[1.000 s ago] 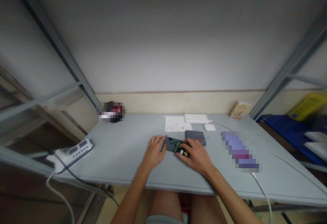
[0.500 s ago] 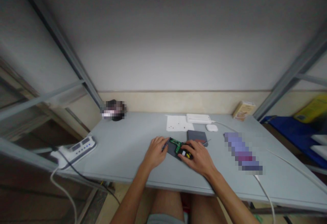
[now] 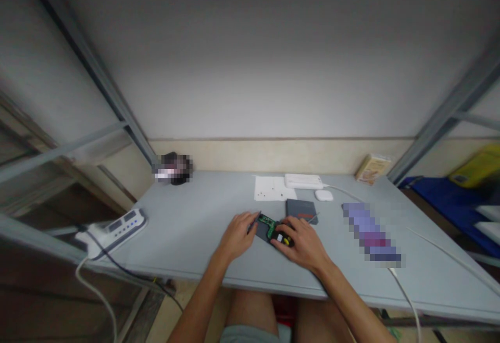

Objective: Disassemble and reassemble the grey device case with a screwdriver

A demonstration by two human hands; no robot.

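Note:
An opened electronic device with a green circuit board (image 3: 269, 223) and a dark grey flat casing (image 3: 262, 231) lies on the table between my hands. My left hand (image 3: 239, 234) grips its left edge, fingers curled over a dark strip there. My right hand (image 3: 302, 241) has its fingers closed over a black part (image 3: 279, 237) with yellow marks at the device's right end. Beyond the right fingers sticks out a thin metal rod (image 3: 314, 218); whether the hand holds it cannot be made out. Just behind lies a dark grey flat box (image 3: 300, 208) with a reddish patch.
Behind, a white sheet (image 3: 269, 188) carries several tiny dark pieces. Near it are a white power bank-like block (image 3: 303, 181) with a cable and a small white case (image 3: 324, 195). A power strip (image 3: 121, 231) stands left, a blurred phone-like object (image 3: 371, 232) right, a small box (image 3: 372, 169) at the back.
The right hand and the black part have shifted slightly left, and the device has tilted a little. The thin rod has moved slightly left too. The left hand stays nearly still.

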